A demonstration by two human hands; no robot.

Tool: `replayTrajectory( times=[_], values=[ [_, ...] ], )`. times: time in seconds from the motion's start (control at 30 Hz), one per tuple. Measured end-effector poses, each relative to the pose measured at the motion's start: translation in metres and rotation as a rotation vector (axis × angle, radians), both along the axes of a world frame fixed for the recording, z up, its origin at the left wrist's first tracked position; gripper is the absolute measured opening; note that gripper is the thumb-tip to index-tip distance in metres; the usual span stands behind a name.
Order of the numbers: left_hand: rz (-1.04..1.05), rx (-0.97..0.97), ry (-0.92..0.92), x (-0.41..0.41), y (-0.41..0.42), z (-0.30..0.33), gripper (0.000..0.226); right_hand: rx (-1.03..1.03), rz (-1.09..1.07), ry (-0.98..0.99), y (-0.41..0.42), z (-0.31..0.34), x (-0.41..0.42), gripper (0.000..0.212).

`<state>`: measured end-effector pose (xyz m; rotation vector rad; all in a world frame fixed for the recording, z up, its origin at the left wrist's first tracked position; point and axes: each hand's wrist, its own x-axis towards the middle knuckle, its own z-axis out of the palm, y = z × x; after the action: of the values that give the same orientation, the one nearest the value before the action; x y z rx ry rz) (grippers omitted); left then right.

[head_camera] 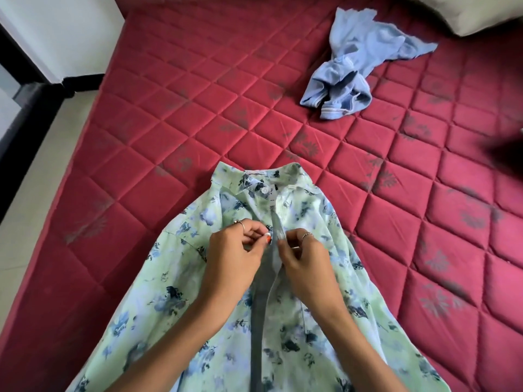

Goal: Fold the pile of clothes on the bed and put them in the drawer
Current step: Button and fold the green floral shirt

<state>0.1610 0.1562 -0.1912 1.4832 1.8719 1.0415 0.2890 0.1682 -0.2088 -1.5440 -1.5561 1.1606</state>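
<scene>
Under both hands lies a pale green shirt [158, 292] printed with blue and dark navy flowers, its button [265, 190] white. Past the fingertips spreads a crimson quilted mattress [198, 94] with faded grey floral motifs in its diamonds. Farther beyond the right hand [304, 263] lies a plain light blue garment [351, 72].

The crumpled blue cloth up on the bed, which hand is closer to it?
Right. The right hand lies below the crumpled blue cloth, on the floral shirt; the left hand is farther left.

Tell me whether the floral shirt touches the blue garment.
Apart. The head view shows bare red mattress between the floral shirt and the crumpled blue garment.
</scene>
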Motion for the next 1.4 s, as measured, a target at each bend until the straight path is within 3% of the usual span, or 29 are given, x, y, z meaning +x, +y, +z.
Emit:
replayTrajectory(
  times=[0.23,0.43,0.53,0.8,1.1,1.4],
  values=[
    [-0.035,-0.007,-0.044,0.006,-0.006,-0.007,0.011,-0.285,-0.052,0.428,0.006,-0.013,0.011,0.015],
    [-0.031,0.006,-0.101,0.006,-0.004,-0.008,0.011,-0.338,-0.094,0.576,0.012,-0.009,0.011,0.017],
    [-0.022,0.001,-0.18,0.005,-0.002,-0.005,0.009,-0.29,-0.092,0.496,0.014,-0.008,0.012,0.026],
    [-0.042,-0.035,-0.297,0.001,0.0,-0.002,0.007,-0.097,-0.06,0.198,0.013,-0.004,0.007,0.011],
    [-0.043,-0.065,-0.312,-0.001,0.0,-0.01,0.009,-0.151,-0.049,0.278,0.014,-0.003,0.005,0.018],
    [-0.043,-0.036,-0.266,-0.003,0.0,-0.015,0.011,-0.047,-0.021,0.085,0.012,-0.005,0.003,0.008]
  ],
)
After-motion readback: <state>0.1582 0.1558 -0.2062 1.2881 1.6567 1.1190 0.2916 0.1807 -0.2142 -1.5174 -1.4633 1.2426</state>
